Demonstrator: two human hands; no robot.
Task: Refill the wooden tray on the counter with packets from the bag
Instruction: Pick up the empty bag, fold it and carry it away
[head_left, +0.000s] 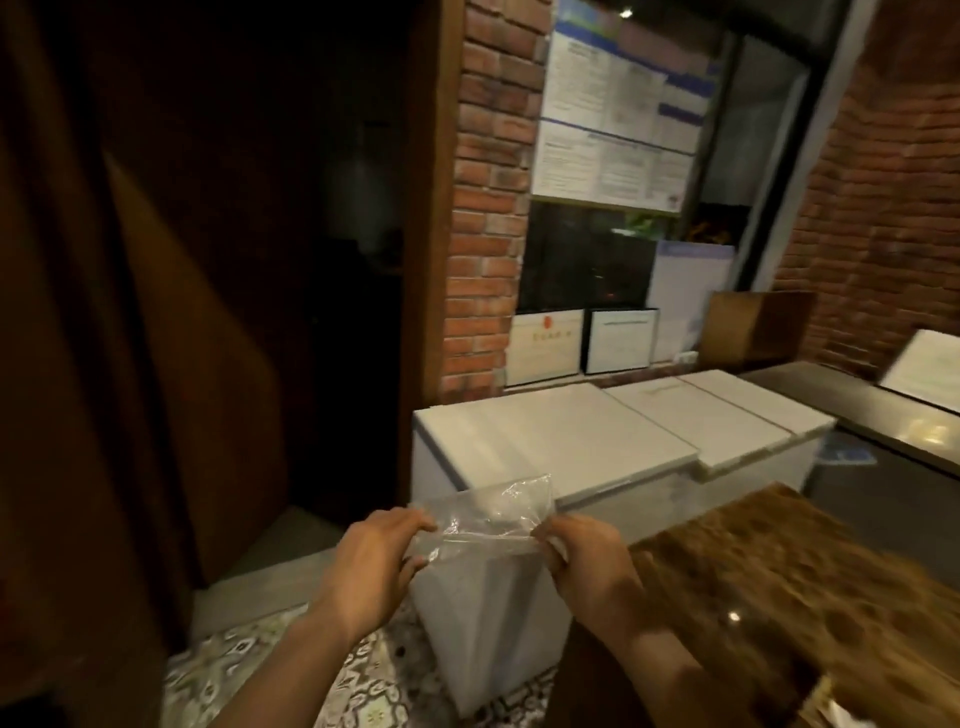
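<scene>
The clear plastic bag (488, 519) was held up in front of the person, above the patterned floor (291, 675) and just left of the dark wooden desk (779, 571). Both hands gripped it near its top: the left hand (374, 561) pinched the left side, the right hand (592, 566) the right side, and the film was stretched taut between them. The fingers (415, 522) of each hand were closed on the plastic, thumbs toward the middle, wrists level and forearms reaching forward from the lower edge of the view. Whether any packets were inside could not be told; the film looked see-through and flat. The wooden tray was not clearly in view, though a blurred object showed at the lower right corner of the desk. By the look of it, the refill had barely started: the bag seemed to be getting opened, and taking packets out and laying them in the tray were all left to do. Behind stood white chest freezers (597, 441) against a brick wall (488, 208).
</scene>
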